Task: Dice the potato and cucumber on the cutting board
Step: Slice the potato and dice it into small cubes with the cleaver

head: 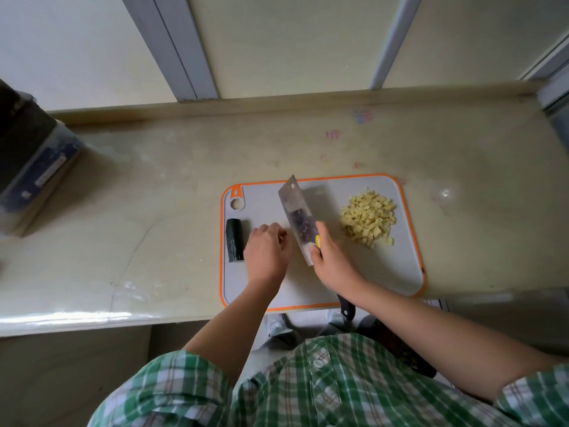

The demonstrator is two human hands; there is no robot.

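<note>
Grips the cleaver [295, 211] in the right hand [329, 260], with blade tilted above the cutting board [385, 272]. Curls the left hand [266, 254] beside the blade; cannot tell whether holding anything. Keeps diced potato [368, 220] heaped right and a cucumber piece [235, 243] left, clear of cutting.

One wide-angle view looks steeply down from the person's head, facing the wall [292, 41] behind the tabletop [154, 180]. The cutting board [354, 272] sits near mid-frame at arm's reach, and the wearer's own checked shirt [308, 389] fills the bottom edge.
</note>
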